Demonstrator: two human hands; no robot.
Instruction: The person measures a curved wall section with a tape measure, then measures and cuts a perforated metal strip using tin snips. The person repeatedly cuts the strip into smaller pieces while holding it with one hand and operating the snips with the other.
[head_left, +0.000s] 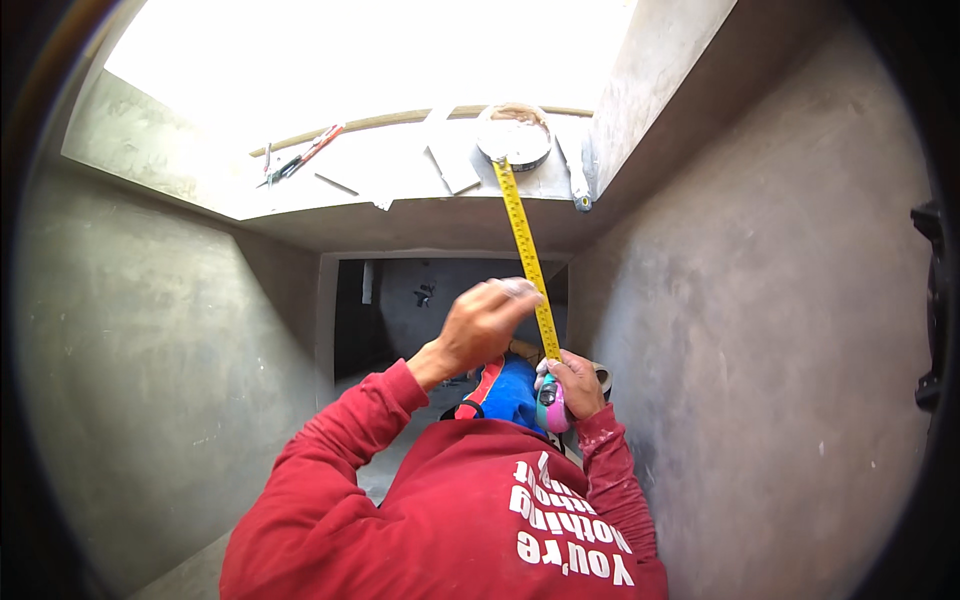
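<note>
My right hand (578,384) grips the pink and teal case of a tape measure (547,398) low in front of my body. Its yellow blade (522,232) stretches up and away to the ledge, with its far end at the near side of a round tub (546,158). My left hand (482,322) is beside the blade, about midway along it. Its fingers are curled together, slightly blurred, with whitish fingertips at the blade's edge. Whether they pinch something small cannot be made out.
On the bright ledge (400,195) lie red and dark slender tools (302,158), a flat grey piece (453,172) and a long pale tool (577,178). Grey plastered walls (790,300) stand close on both sides. Below the ledge is a dark, framed recess (360,315).
</note>
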